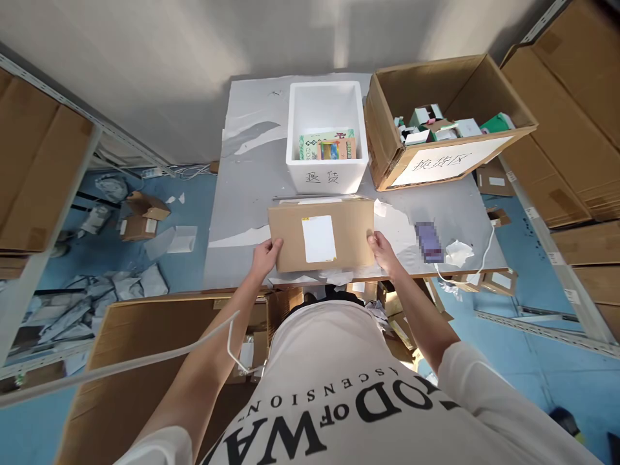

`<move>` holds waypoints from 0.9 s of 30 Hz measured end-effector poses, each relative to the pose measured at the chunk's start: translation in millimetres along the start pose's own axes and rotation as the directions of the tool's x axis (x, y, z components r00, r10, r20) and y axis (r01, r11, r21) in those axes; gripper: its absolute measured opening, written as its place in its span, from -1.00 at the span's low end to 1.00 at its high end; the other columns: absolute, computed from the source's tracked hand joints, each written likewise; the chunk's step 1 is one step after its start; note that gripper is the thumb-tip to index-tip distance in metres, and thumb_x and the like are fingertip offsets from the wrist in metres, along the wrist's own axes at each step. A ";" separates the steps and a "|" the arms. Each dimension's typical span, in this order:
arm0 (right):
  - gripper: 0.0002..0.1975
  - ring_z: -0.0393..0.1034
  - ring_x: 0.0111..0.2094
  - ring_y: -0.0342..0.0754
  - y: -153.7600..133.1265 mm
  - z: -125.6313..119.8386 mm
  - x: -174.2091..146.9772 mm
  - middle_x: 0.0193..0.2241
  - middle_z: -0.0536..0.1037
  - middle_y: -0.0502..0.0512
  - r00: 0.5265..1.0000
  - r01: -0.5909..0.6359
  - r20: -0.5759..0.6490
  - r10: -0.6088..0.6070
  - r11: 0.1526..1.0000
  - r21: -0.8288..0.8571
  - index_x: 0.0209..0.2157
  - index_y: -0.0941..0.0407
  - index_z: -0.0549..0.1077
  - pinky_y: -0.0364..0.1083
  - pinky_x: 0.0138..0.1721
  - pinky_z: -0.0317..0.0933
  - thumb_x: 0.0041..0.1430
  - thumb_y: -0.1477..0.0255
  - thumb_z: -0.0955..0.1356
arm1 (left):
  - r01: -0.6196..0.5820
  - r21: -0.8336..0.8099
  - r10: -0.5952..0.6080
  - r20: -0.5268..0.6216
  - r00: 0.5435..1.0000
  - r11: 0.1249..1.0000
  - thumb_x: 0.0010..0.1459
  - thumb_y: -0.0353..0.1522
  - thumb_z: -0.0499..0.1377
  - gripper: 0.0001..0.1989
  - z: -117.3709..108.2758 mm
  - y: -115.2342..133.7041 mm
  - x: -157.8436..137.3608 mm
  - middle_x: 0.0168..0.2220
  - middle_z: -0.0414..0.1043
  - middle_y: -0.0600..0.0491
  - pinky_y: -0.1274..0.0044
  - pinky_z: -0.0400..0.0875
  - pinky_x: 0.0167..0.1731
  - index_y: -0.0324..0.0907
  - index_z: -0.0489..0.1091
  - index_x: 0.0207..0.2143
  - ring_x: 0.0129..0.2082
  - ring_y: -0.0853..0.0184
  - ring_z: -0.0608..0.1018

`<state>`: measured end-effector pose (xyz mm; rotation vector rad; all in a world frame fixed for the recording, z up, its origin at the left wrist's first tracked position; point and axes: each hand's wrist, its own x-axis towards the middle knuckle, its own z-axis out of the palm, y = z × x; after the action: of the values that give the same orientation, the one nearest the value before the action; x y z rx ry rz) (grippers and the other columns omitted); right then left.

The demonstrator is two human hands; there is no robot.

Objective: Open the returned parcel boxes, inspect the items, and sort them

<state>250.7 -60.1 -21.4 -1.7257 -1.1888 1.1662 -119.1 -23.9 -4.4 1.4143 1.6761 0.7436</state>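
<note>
White T-shirt with black lettering is closest to the camera, on the person standing at the table with a grey, torn-looking covering. White cord crosses over the left forearm.

Grip: both hands clamped on one flat brown cardboard box. Left hand has its left end, thumb on the upper face; right hand has the right end, same way. Remaining fingers mostly hidden. Box sits over the front part of the table, long side crosswise, blank-looking white label face up. Can't tell if its underside touches the tabletop.

Just behind it: white foam bin with black handwritten characters, green and orange printed packets inside. Right of that, large open brown carton with small white and green boxes in it and a handwritten white paper sign on its front.

Right of the right hand, on the table: purple pixelated rectangular item, crumpled white paper beside it, thin white cable running off the edge.

Off to the left, grey plastic parcels piled low down. Floor is blue.
</note>
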 end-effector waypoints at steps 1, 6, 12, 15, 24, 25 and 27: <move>-0.39 0.41 -0.23 0.02 -1.9 0.5 2.9 -0.27 0.53 0.12 0.999 -0.032 -0.029 0.030 0.998 -0.047 -0.28 0.05 0.34 -0.02 -0.19 0.30 0.01 -0.23 0.20 | 0.030 0.056 -0.029 -0.013 1.000 0.998 0.06 0.05 0.08 -0.47 0.9 4.1 3.1 -0.48 0.47 0.01 0.54 0.25 -0.46 -0.25 0.46 -0.49 -0.44 0.30 0.44; -0.48 0.40 -0.21 0.04 -4.9 8.3 15.6 -0.22 0.53 0.16 0.988 -0.153 -0.054 0.146 0.978 -0.144 -0.38 0.05 0.33 -0.02 -0.19 0.23 0.11 -0.14 0.17 | 0.118 0.159 -0.111 -0.052 0.992 0.980 0.03 0.07 0.07 -0.45 8.9 6.8 21.0 -0.61 0.37 0.03 0.54 0.15 -0.52 -0.22 0.40 -0.65 -0.51 0.31 0.38; -0.48 0.40 -0.22 0.07 -11.7 13.7 28.9 -0.24 0.54 0.16 0.964 -0.262 -0.089 0.252 0.955 -0.142 -0.36 0.06 0.34 -0.02 -0.19 0.23 0.11 -0.13 0.20 | 0.181 0.174 -0.171 -0.074 0.983 0.968 0.02 0.11 0.07 -0.41 15.6 2.4 40.4 -0.56 0.43 -0.01 0.53 0.18 -0.51 -0.24 0.46 -0.58 -0.48 0.30 0.41; -0.45 0.41 -0.25 0.04 -9.6 13.1 32.3 -0.25 0.54 0.16 0.966 -0.257 -0.066 0.251 0.961 -0.098 -0.36 0.07 0.35 -0.03 -0.23 0.25 0.08 -0.16 0.21 | 0.207 0.138 -0.200 -0.066 0.978 0.968 -0.01 0.12 0.11 -0.42 15.5 0.9 44.9 -0.53 0.46 -0.01 0.53 0.22 -0.49 -0.25 0.47 -0.56 -0.46 0.29 0.44; -0.57 0.43 -0.13 -0.02 61.9 9.3 1.4 0.02 0.46 0.16 0.989 -0.145 -0.003 0.147 0.984 0.107 -0.08 0.04 0.38 0.00 -0.12 0.34 -0.02 0.21 0.34 | 0.153 -0.227 -0.139 0.075 0.987 0.962 -0.10 -0.10 0.23 -0.51 24.0 -61.7 -2.8 -0.23 0.54 -0.11 0.39 0.40 -0.11 -0.24 0.46 -0.18 -0.19 0.23 0.54; -0.52 0.42 -0.10 0.00 69.4 11.7 -4.4 0.03 0.45 0.15 0.989 -0.145 0.022 0.144 0.986 0.085 -0.06 0.04 0.38 0.05 -0.07 0.32 -0.10 0.28 0.39 | 0.152 -0.188 -0.135 0.098 0.986 0.970 -0.16 -0.13 0.27 -0.53 28.3 -68.8 -11.4 -0.23 0.54 -0.12 0.37 0.39 -0.07 -0.24 0.47 -0.22 -0.16 0.20 0.54; -0.45 0.39 -0.04 0.04 78.2 19.0 -13.8 0.01 0.47 0.14 0.988 -0.147 0.067 0.142 0.986 0.076 -0.04 0.03 0.37 0.12 0.02 0.28 -0.17 0.34 0.42 | 0.164 -0.131 -0.148 0.122 0.981 0.978 -0.20 -0.14 0.30 -0.58 37.5 -77.3 -25.1 -0.29 0.53 -0.09 0.35 0.37 -0.04 -0.24 0.46 -0.31 -0.16 0.19 0.53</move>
<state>253.2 -96.1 -94.6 -1.7496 -1.0517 1.3446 -124.6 -66.3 -83.1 1.1897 1.5953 0.6676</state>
